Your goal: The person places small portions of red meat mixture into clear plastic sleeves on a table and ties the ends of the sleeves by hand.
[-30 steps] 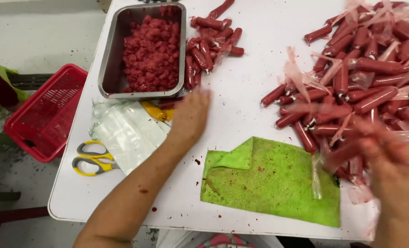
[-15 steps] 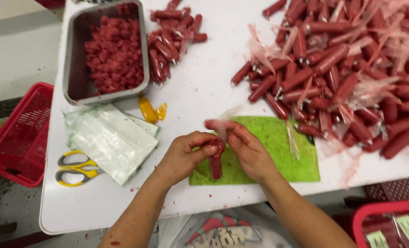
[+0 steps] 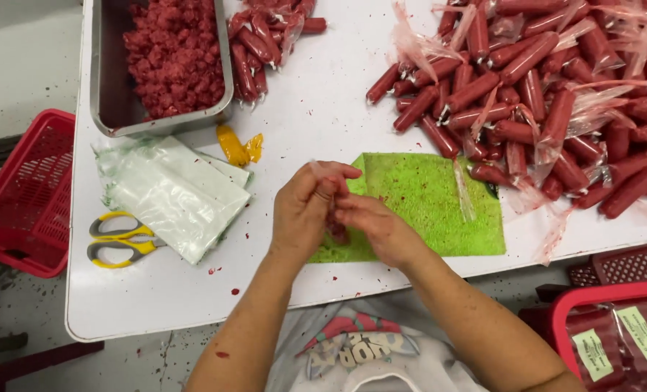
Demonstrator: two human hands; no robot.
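**While both hands meet over the green cloth**

While my two hands come together at the near edge of the desk (image 3: 323, 116), my left hand (image 3: 305, 210) and my right hand (image 3: 378, 226) share one small red sausage (image 3: 336, 231), of which only a dark red end shows between my palms. My left grip is narrow: thumb and forefinger are pinched on a thin strip of clear wrapper (image 3: 322, 174) that rises from the sausage. My right grip is folded around the sausage from the other side, fingertips touching my left fingers. Exactly how much of the sausage each hand covers, I cannot tell.

Both hands hang over the left part of a green cloth (image 3: 425, 196), which lies flat on the desk and is flecked with red. A loose strip of clear film (image 3: 465, 192) lies across the cloth to my right. Beyond the cloth, on the far right, sits a big heap of wrapped sausages (image 3: 541, 94), tangled with clear plastic. At the far left stands a metal tray (image 3: 113, 109) of red minced meat, with a smaller pile of sausages (image 3: 261, 43) just beside it. Near my left hand lie a stack of clear bags (image 3: 174, 196), yellow-handled scissors (image 3: 120, 239) and a yellow scrap (image 3: 238, 147). A red basket (image 3: 26, 196) stands off the desk's left edge.
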